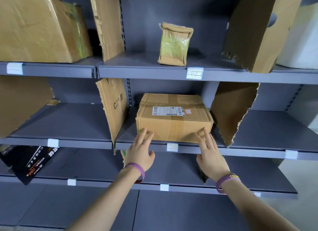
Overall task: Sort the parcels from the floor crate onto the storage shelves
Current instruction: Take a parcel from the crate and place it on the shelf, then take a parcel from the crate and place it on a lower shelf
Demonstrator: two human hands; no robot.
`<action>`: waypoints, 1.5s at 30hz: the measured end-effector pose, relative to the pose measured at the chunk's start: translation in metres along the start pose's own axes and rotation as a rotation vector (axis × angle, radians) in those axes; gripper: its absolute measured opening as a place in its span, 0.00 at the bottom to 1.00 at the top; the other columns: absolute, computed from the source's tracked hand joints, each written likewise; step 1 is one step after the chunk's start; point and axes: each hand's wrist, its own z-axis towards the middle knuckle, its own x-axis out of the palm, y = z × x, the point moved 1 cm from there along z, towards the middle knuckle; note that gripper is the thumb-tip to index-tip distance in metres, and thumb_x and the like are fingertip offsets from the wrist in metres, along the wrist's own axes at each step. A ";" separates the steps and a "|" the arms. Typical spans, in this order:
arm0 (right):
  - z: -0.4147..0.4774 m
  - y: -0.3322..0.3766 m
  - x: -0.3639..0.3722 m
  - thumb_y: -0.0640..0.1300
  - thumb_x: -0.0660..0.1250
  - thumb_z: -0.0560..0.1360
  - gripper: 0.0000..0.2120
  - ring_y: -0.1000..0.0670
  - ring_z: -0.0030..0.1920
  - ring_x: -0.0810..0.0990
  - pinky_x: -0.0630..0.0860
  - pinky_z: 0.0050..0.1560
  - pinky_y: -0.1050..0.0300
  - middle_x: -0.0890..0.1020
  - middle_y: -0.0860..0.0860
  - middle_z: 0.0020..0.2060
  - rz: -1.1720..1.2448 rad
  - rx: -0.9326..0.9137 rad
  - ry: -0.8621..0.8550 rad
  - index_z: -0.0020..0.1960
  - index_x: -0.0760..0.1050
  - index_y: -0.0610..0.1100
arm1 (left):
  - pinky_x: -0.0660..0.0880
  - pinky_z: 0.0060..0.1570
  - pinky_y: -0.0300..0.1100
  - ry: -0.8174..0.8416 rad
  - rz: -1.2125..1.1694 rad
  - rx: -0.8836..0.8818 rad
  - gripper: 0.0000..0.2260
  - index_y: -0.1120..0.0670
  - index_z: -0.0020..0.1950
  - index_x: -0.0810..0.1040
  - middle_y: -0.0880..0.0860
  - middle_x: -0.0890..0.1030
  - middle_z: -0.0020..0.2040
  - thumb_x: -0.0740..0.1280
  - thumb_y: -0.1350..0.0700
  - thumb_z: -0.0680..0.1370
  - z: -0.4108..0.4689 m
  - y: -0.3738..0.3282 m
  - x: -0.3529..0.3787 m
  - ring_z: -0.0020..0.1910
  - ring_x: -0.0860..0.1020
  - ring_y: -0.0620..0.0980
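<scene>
Labelled cardboard parcel [173, 122] set on the middle shelf [249, 150]
Left hand [140, 152] and right hand [210, 156] keep straight, open fingers at the front face of this parcel and grip nothing. Above it stands 1 small taped parcel [174, 45], up-left of it 1 large box [39, 27]. So 3 seem placed; the crate is not visible, so the rest is unknown.

Probably a parcel storeroom: labelled grey shelves [148, 72] (cardboard dividers [113, 110]) holding parcels [173, 120].

Grey metal shelves [68, 120] with slotted uprights [129, 91] fill the view, pale floor [306, 187] at right.
</scene>
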 end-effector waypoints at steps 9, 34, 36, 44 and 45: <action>-0.048 0.008 0.006 0.36 0.59 0.75 0.32 0.44 0.75 0.50 0.64 0.69 0.51 0.51 0.47 0.77 0.087 0.082 -0.047 0.76 0.55 0.47 | 0.60 0.70 0.44 0.068 -0.163 0.092 0.27 0.46 0.75 0.60 0.44 0.53 0.77 0.62 0.55 0.77 -0.038 -0.016 0.026 0.76 0.54 0.46; -0.611 -0.168 -0.117 0.49 0.64 0.78 0.34 0.43 0.76 0.52 0.53 0.75 0.49 0.56 0.45 0.76 0.017 1.225 -0.194 0.78 0.52 0.47 | 0.46 0.74 0.56 0.745 -0.226 0.819 0.30 0.40 0.76 0.52 0.46 0.46 0.79 0.62 0.47 0.77 -0.364 -0.416 0.179 0.77 0.42 0.49; -0.646 -0.179 -0.122 0.51 0.64 0.78 0.34 0.43 0.76 0.53 0.53 0.76 0.49 0.58 0.45 0.76 0.023 1.277 -0.192 0.78 0.53 0.47 | 0.44 0.73 0.56 0.784 -0.206 0.829 0.31 0.39 0.76 0.51 0.45 0.45 0.79 0.62 0.47 0.77 -0.391 -0.438 0.192 0.77 0.41 0.49; -0.713 -0.230 -0.112 0.52 0.64 0.77 0.34 0.42 0.75 0.55 0.54 0.75 0.48 0.59 0.44 0.75 0.054 1.410 -0.133 0.77 0.53 0.47 | 0.43 0.73 0.54 0.928 -0.115 0.854 0.30 0.38 0.76 0.51 0.45 0.46 0.78 0.61 0.48 0.77 -0.436 -0.489 0.250 0.77 0.41 0.48; -0.715 -0.236 -0.108 0.53 0.64 0.77 0.34 0.42 0.75 0.55 0.54 0.75 0.49 0.59 0.44 0.76 0.062 1.418 -0.125 0.78 0.53 0.47 | 0.43 0.73 0.54 0.945 -0.102 0.860 0.30 0.39 0.76 0.51 0.45 0.46 0.78 0.61 0.48 0.77 -0.437 -0.494 0.260 0.77 0.41 0.48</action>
